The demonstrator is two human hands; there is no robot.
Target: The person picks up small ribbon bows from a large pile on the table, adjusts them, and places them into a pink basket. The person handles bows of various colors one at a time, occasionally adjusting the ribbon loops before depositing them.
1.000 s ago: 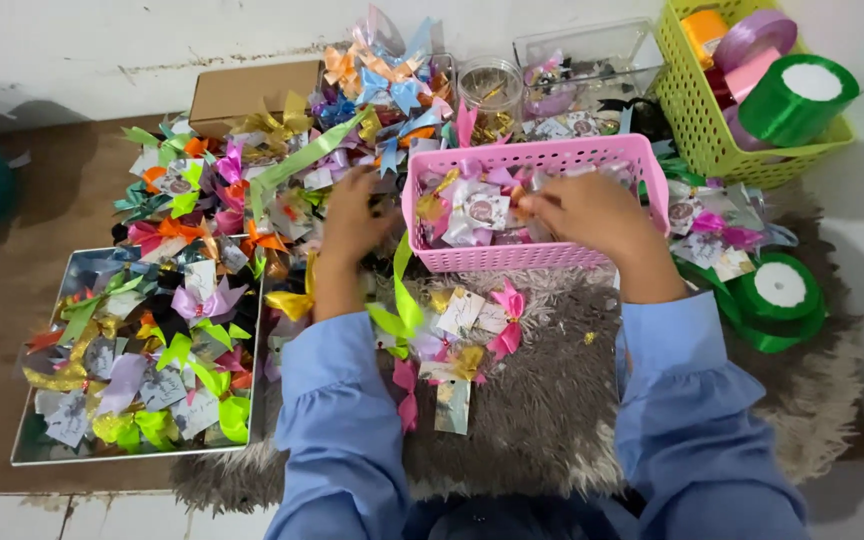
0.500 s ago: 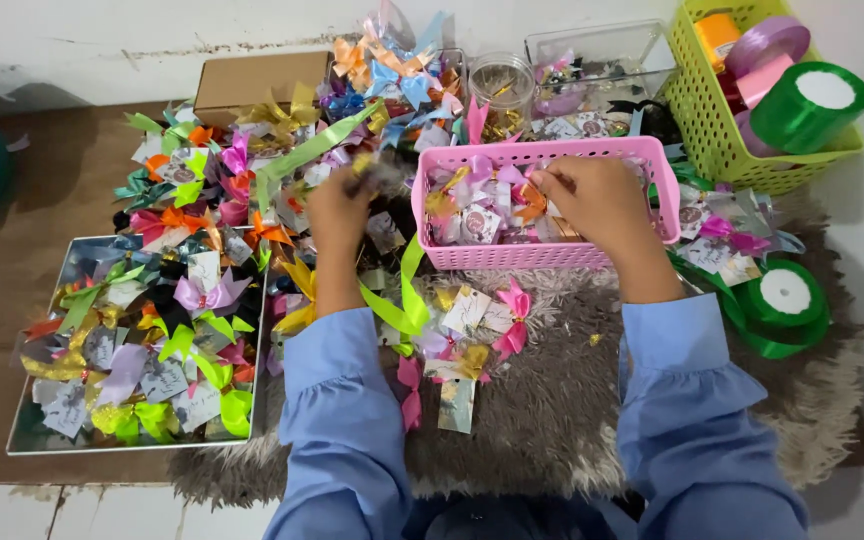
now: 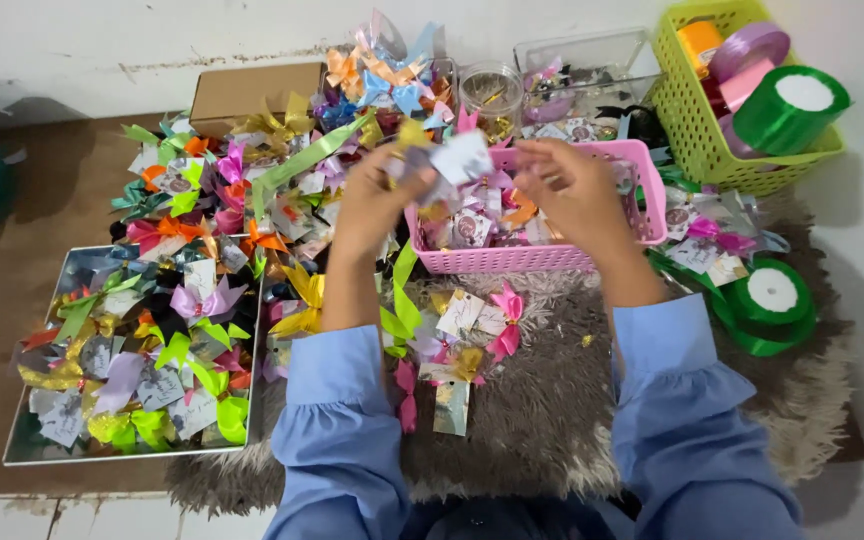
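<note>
My left hand (image 3: 377, 205) is raised in front of the pink plastic basket (image 3: 642, 165) and pinches a small silvery packet with a yellow ribbon bow (image 3: 447, 158). My right hand (image 3: 574, 185) is up beside it, over the basket, with its fingertips at the packet's right end. The basket holds several ribbon-tied packets. A big heap of coloured ribbon bows and packets (image 3: 252, 190) lies to the left. Both arms wear light blue sleeves.
A shallow tray (image 3: 22, 455) of bows sits at the left front. A brown cardboard box (image 3: 252, 92) is behind the heap. A lime basket (image 3: 692, 130) holds ribbon rolls at back right. A green ribbon roll (image 3: 772, 300) lies on the grey furry mat (image 3: 542, 420).
Both hands have lifted from the heap and the pink basket and come together, now holding a small packet with a bow between them.
</note>
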